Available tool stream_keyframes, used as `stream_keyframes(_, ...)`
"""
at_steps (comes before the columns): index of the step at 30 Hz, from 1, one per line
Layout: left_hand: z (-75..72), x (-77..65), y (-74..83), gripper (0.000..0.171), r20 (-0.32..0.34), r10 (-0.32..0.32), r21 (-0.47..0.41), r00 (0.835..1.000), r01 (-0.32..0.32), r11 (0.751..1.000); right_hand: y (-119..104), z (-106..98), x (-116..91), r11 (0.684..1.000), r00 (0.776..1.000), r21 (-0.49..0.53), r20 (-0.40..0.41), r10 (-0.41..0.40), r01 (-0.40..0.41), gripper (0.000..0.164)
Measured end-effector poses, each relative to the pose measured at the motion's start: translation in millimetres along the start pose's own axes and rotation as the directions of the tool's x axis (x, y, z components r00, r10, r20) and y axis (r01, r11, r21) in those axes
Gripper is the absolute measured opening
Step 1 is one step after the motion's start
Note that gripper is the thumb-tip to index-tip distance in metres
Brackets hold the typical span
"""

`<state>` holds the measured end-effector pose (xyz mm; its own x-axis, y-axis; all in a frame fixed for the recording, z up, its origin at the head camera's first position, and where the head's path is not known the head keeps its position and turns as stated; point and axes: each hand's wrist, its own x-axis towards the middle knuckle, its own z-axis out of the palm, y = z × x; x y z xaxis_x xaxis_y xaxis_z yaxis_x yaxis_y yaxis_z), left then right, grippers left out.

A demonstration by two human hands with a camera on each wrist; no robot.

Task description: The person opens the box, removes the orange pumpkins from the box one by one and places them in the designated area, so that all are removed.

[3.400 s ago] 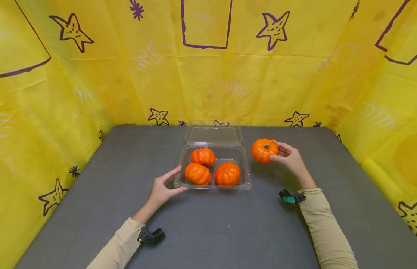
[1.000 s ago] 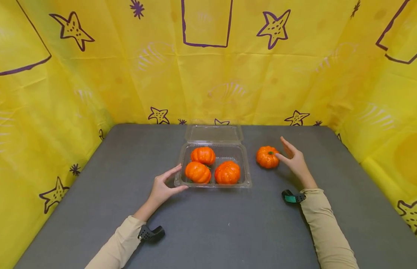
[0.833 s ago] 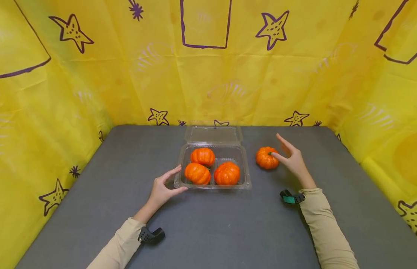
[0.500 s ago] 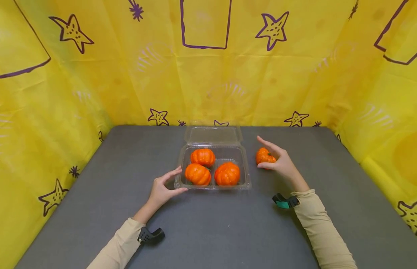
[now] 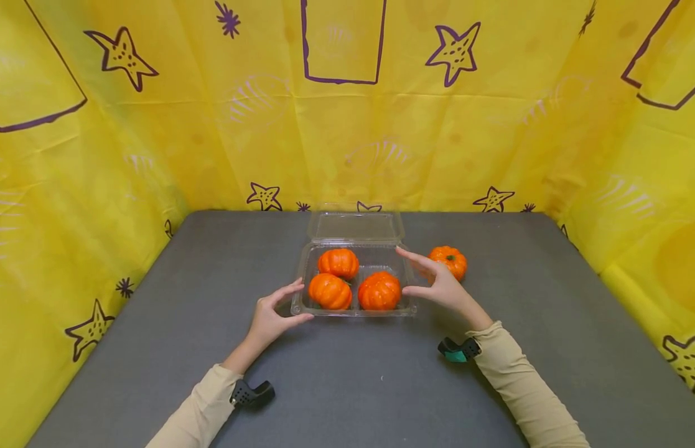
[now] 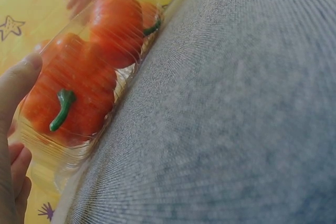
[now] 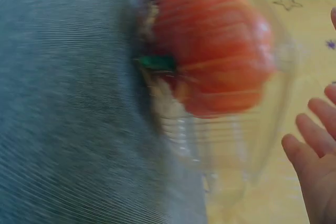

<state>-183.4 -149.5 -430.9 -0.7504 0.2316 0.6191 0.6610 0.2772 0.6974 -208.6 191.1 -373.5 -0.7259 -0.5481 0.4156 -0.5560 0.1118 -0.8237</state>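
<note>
A clear plastic clamshell container [image 5: 354, 313] lies on the table with its lid [image 5: 355, 226] folded back. Inside are three small orange pumpkins: one at the back left [image 5: 338, 263], one at the front left [image 5: 330, 292] and one at the front right [image 5: 379, 290]. My left hand [image 5: 270, 318] spans the container's front left corner, thumb and fingertips touching its rim. At the right side, my right hand [image 5: 442, 286] has its thumb and fingers spread, tips right at the rim. Behind it sits a fourth pumpkin [image 5: 452, 261], partly hidden by that hand.
The dark grey table [image 5: 347, 386] extends around the container. A yellow cloth [image 5: 347, 143] with drawn starfish hangs behind the table and along both sides. Each wrist carries a black camera mount, left [image 5: 252, 393] and right [image 5: 458, 350].
My right hand held the fourth pumpkin, put it down on the table right of the container and let go. It then moved left to the container's right rim. My left hand stayed put.
</note>
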Motion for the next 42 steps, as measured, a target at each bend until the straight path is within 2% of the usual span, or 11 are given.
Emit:
stream_keyframes(3, 0.8, -0.3, -2.5, 0.055, -0.003, 0.017, -0.015, 1.000, -0.017, 1.000, 3.4, 6.0, -0.1, 1.000, 1.000, -0.014, 0.006, 0.013, -0.013, 0.066)
stream_keyframes(10, 2.7, -7.6, -31.1, 0.058, -0.018, 0.040, -0.015, 0.999, -0.041, 0.999, 5.0, 16.5, 0.2, 0.999, 0.999, 0.000, 0.019, 0.050, -0.050, 0.069)
stream_keyframes(13, 2.9, -7.8, -35.0, 0.056, -0.023, 0.048, -0.029, 0.999, -0.048, 0.998, 4.3, 19.2, 1.5, 0.998, 0.998, -0.028, 0.020, 0.065, -0.064, 0.069)
stream_keyframes(18, 4.0, -8.2, -36.4, 0.054, -0.026, 0.069, -0.045, 0.997, -0.070, 0.997, 13.2, 22.7, 1.5, 0.986, 0.998, -0.156, 0.014, 0.062, -0.059, 0.069)
stream_keyframes(22, 4.5, -8.1, -36.7, 0.055, -0.022, 0.067, -0.043, 0.998, -0.068, 0.997, 23.4, 24.1, 1.0, 0.955, 0.998, -0.291, 0.007, 0.059, -0.054, 0.071)
stream_keyframes(27, 3.2, -8.0, -36.2, 0.056, -0.015, 0.033, -0.049, 0.999, -0.034, 0.998, 27.5, 24.1, 1.6, 0.938, 0.997, -0.341, 0.031, 0.072, -0.057, 0.073)
stream_keyframes(31, 2.3, -6.3, -32.8, 0.057, -0.017, 0.036, -0.042, 0.999, -0.036, 0.998, 27.7, 24.3, 3.0, 0.927, 0.995, -0.369, 0.044, 0.085, -0.063, 0.073)
stream_keyframes(38, 0.6, -0.2, -1.4, 0.054, -0.003, 0.016, -0.031, 1.000, -0.016, 0.999, 27.3, 25.4, 3.8, 0.905, 0.993, -0.418, 0.042, 0.108, -0.081, 0.071)
stream_keyframes(42, 0.6, 0.6, -0.5, 0.054, -0.005, 0.028, -0.028, 1.000, -0.028, 0.999, 28.3, 25.8, 2.9, 0.906, 0.995, -0.416, 0.029, 0.091, -0.071, 0.065)
